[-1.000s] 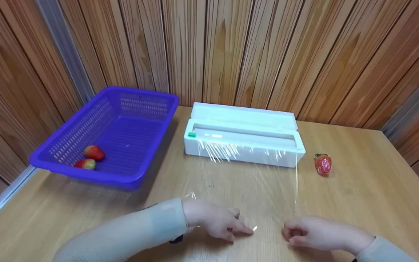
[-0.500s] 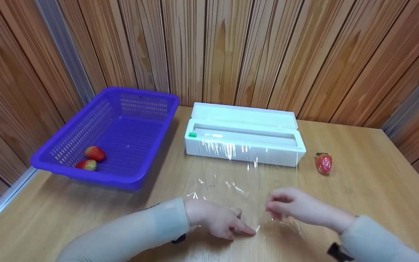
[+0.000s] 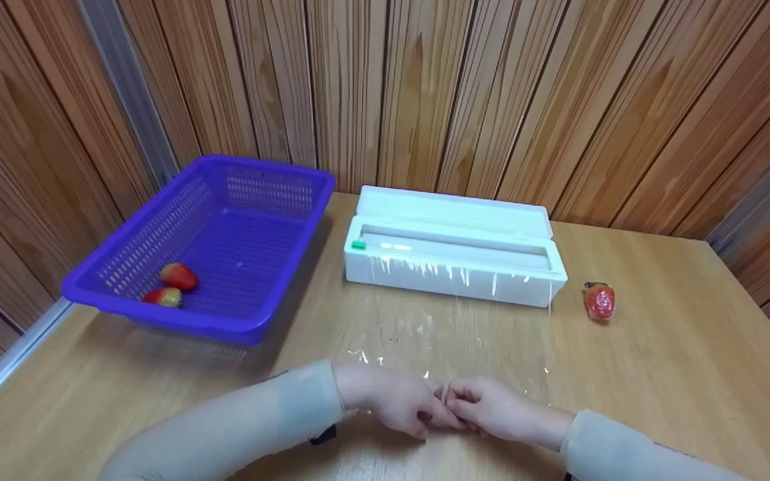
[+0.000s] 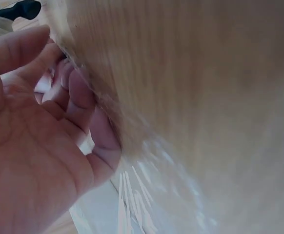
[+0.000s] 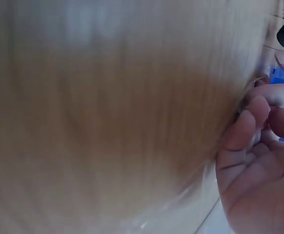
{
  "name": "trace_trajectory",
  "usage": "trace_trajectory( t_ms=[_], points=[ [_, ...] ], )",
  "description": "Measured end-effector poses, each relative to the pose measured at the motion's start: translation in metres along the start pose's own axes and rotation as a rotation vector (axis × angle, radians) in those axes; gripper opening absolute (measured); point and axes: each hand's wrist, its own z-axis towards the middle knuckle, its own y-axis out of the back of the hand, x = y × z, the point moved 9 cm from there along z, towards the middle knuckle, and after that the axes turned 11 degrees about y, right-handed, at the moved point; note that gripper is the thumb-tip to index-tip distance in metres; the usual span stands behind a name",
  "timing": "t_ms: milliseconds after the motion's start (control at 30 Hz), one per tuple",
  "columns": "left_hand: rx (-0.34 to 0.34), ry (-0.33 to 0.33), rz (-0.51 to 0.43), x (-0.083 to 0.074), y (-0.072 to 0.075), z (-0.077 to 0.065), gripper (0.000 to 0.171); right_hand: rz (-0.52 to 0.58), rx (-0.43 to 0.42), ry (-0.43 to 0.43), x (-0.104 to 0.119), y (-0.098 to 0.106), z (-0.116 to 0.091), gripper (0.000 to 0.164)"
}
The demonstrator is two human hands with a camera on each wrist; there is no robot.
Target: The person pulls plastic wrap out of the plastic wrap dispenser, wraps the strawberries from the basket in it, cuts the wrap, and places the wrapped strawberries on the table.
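Clear plastic wrap [image 3: 418, 327] stretches from a white wrap dispenser box [image 3: 448, 280] toward me, low over the wooden table. At its near end my left hand [image 3: 408, 404] and right hand [image 3: 502, 411] meet, fingertips together. The right hand pinches the film between thumb and forefinger. My left fingers curl at the gathered edge of the film [image 4: 166, 161] in the left wrist view, forefinger pointing toward the right hand. Shiny creases of film also run from the right fingers [image 5: 239, 129] in the right wrist view.
A purple basket [image 3: 265, 321] at the left holds two strawberries [image 3: 179, 276]. Right of the box lies a film-wrapped strawberry [image 3: 599, 302]. The box's lid [image 3: 455, 208] stands raised, and a green tab [image 3: 358, 244] sits on its left end. Wooden panelling [image 3: 412, 93] rises behind.
My right hand has left the film's right side, lifted, and come left to meet the left hand, bunching the film's near edge. The left hand has stayed almost in place.
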Motion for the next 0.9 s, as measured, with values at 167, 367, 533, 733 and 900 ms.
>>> trace_trajectory(
  t_ms=[167,367,533,733,900],
  points=[
    [-0.011,0.041,-0.174,0.015,0.0,-0.016,0.042,-0.018,0.021,0.078,0.003,-0.001,-0.003,0.014],
    [-0.044,0.102,-0.283,0.033,-0.002,-0.034,0.012,0.026,0.041,0.084,0.001,-0.002,-0.007,0.011],
    [-0.064,0.185,-0.338,0.046,-0.001,-0.049,0.007,0.03,0.073,0.032,-0.001,-0.001,-0.009,0.01],
    [-0.053,0.366,-0.341,0.066,-0.004,-0.068,0.013,0.028,0.115,0.014,0.001,-0.001,-0.011,0.011],
    [-0.096,0.376,-0.25,0.06,0.016,-0.094,0.014,-0.04,0.134,0.051,0.006,-0.004,-0.011,0.011]
  ],
)
